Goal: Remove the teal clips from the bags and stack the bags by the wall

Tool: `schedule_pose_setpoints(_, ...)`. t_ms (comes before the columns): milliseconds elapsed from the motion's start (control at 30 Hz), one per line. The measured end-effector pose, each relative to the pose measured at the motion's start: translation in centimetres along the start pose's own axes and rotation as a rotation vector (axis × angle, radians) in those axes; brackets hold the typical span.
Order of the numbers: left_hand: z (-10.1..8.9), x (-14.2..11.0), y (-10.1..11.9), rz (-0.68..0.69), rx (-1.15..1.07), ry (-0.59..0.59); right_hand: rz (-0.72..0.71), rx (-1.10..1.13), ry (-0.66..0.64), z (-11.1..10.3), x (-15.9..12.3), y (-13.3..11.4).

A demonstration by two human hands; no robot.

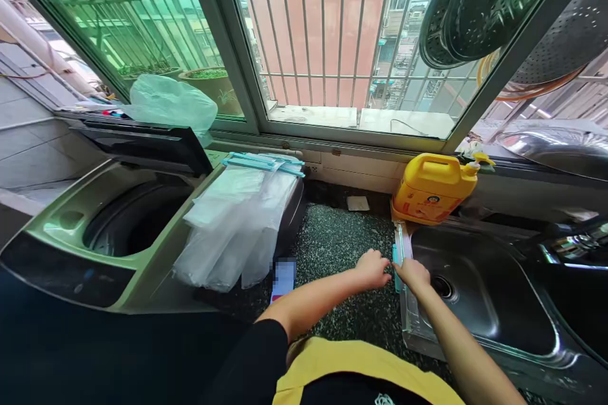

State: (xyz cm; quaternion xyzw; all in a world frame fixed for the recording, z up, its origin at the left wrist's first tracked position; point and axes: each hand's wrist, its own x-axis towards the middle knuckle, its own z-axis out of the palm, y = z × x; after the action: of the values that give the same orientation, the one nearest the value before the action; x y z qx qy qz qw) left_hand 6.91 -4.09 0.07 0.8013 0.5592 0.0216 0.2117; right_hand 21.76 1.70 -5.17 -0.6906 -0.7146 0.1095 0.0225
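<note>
A clear plastic bag (411, 323) with a light blue strip (396, 283) along its edge lies at the sink's left rim. My right hand (414, 276) is closed over the strip and bag edge, its thumb pointing left. Just left of it, my left hand (373, 269) hovers over the dark counter with curled fingers close to the strip. Whatever those fingers pinch is too small to make out. More clear plastic bags (237, 221) with light blue strips (261, 161) are stacked to the left, beside the washing machine.
An open top-loading washing machine (66, 218) stands at left. A yellow jug (430, 190) sits behind the metal sink (515, 291). On the speckled counter (332, 234) are a small pale card (358, 203) and a partly blurred phone-like object (284, 278). Windows (259, 76) line the back.
</note>
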Motion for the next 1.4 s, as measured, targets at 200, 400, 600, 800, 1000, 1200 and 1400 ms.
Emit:
schedule_pose_setpoints(200, -13.5, -8.7, -3.0, 0.105, -0.002, 0.312, -0.418, 0.181, -0.012, -7.8, 1.7, -10.2)
schedule_pose_setpoints(400, -25.6, -18.1, -12.4, -0.108, -0.174, 0.697, -0.784, 0.412, -0.007, -13.3, 1.5, -24.2)
schedule_pose_setpoints(600, -30.3, -21.1, -22.3, -0.744, -0.094, 0.828, -0.785, 0.524, -0.045, -15.8, 2.2, -33.4)
schedule_pose_setpoints(800, -29.7, -19.6, -26.8, -0.942, -0.059, 0.712, -0.549, 0.877, -0.318, -15.7, 2.2, -37.3)
schedule_pose_setpoints(1000, -29.4, -18.1, -27.8, -0.96, -0.08, 0.71, -0.401, 1.064, -0.484, -15.6, 1.7, -38.9)
schedule_pose_setpoints(1200, -29.9, -18.7, -25.7, -0.929, -0.13, 0.709, -0.432, 1.113, -0.509, -15.1, 1.4, -39.0)
schedule_pose_setpoints(1400, -30.5, -20.9, -20.4, -0.657, -0.153, 0.907, -0.608, 1.181, -0.446, -16.2, 0.1, -35.5)
